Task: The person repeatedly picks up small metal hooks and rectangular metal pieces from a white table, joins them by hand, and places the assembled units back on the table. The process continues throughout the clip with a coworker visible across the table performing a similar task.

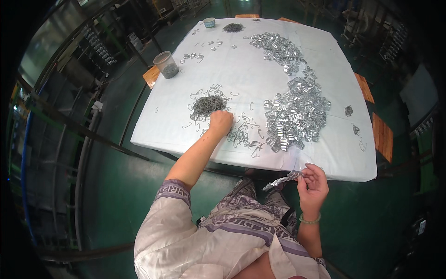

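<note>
My left hand (221, 122) reaches to the near edge of a heap of grey wire hooks (207, 106). Its fingers are curled and closed, and whatever they may hold is hidden. More loose hooks (242, 132) lie scattered just right of it. At the table's front edge, my right hand (314, 187) pinches one end of a strip of linked silver metal clips (280, 180) between thumb and fingers. That strip hangs off to the left, above my legs. Beyond it spreads a large pile of shiny, ridged metal clips (297, 114).
A white cloth covers the table (246, 69). A clear plastic cup (166, 65) with grey pieces stands at its left edge. Farther back are a small tub (209, 23) and a dark hook heap (233, 28). Wooden stools (382, 137) stand along the right side; metal racks flank the table.
</note>
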### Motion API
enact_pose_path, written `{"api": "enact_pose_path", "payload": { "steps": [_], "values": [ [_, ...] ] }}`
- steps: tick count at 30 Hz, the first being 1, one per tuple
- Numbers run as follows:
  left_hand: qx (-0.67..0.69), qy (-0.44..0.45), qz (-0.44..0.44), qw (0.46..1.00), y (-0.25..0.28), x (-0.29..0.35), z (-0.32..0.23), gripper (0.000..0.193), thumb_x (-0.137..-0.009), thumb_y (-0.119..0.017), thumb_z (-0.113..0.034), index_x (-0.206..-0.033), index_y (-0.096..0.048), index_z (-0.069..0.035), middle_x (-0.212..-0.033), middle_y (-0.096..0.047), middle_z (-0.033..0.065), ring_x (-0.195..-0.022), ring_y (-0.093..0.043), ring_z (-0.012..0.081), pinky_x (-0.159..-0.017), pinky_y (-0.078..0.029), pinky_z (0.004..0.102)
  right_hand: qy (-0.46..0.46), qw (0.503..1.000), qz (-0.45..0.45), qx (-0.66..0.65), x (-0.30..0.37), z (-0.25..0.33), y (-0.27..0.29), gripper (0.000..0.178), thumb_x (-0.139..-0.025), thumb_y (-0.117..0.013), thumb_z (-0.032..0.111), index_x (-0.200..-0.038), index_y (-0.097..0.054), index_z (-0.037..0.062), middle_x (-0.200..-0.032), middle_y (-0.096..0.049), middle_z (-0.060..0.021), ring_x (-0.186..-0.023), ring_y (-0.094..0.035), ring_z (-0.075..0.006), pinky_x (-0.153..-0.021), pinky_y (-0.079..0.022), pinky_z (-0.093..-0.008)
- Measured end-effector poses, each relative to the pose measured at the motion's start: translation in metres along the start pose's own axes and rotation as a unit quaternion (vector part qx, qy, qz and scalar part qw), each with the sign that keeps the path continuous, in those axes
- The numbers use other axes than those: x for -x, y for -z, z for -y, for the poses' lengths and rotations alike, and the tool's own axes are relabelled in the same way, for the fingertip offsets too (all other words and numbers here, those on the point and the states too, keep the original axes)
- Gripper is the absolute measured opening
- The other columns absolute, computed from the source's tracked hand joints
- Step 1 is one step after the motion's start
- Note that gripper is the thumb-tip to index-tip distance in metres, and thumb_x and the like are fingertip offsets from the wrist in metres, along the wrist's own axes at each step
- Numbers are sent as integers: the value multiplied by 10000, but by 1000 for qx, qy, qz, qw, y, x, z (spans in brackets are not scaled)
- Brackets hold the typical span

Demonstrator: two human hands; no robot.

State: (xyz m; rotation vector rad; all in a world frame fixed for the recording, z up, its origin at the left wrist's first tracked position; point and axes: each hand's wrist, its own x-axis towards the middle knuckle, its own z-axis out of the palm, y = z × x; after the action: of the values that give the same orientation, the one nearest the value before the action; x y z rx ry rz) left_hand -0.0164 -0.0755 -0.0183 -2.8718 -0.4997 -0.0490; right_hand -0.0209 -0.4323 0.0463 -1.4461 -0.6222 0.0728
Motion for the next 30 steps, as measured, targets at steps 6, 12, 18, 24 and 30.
{"api": "enact_pose_path", "payload": {
  "steps": [6, 12, 18, 24, 30],
  "values": [
    [89, 82, 6, 993, 0, 5, 13, 117, -701, -631, -129, -766, -690, -52, -821, -676, 143, -757, -674, 287, -642, -534, 377, -7, 999, -29, -11, 2, 9, 1, 369, -769, -590, -148, -1122, -541, -56, -892, -614, -92, -806, -604, -113, -721, -503, -231],
    [236, 109, -95, 961, -3, 22, 23, 120, -683, -647, -147, -740, -686, -49, -756, -659, 158, -703, -648, 311, -661, -526, 391, -17, 1000, -27, -1, 0, 7, 2, 374, -764, -598, -147, -1123, -547, -52, -886, -612, -80, -799, -601, -101, -707, -499, -219],
    [376, 136, -126, 908, 15, 33, 13, 100, -684, -645, -129, -704, -663, -32, -666, -642, 131, -602, -629, 252, -584, -494, 362, -19, 999, -34, 0, 0, 4, -3, 379, -766, -593, -149, -1129, -551, -47, -880, -606, -72, -792, -601, -97, -681, -495, -212],
    [709, 44, -77, 699, 51, 61, -45, 35, -783, -614, -38, -765, -614, -8, -695, -605, -4, -648, -536, 56, -596, -429, 210, -17, 999, -46, 16, -3, -2, -10, 375, -769, -592, -145, -1128, -557, -43, -872, -606, -71, -764, -600, -90, -644, -492, -198],
    [749, -134, -34, 648, 122, 116, -112, 22, -825, -602, 0, -820, -581, 6, -799, -584, 26, -747, -529, 82, -689, -425, 236, 8, 998, -51, 39, -4, 1, -18, 375, -754, -616, -135, -1110, -580, -24, -840, -617, -61, -748, -617, -95, -652, -509, -211]
  ]
}}
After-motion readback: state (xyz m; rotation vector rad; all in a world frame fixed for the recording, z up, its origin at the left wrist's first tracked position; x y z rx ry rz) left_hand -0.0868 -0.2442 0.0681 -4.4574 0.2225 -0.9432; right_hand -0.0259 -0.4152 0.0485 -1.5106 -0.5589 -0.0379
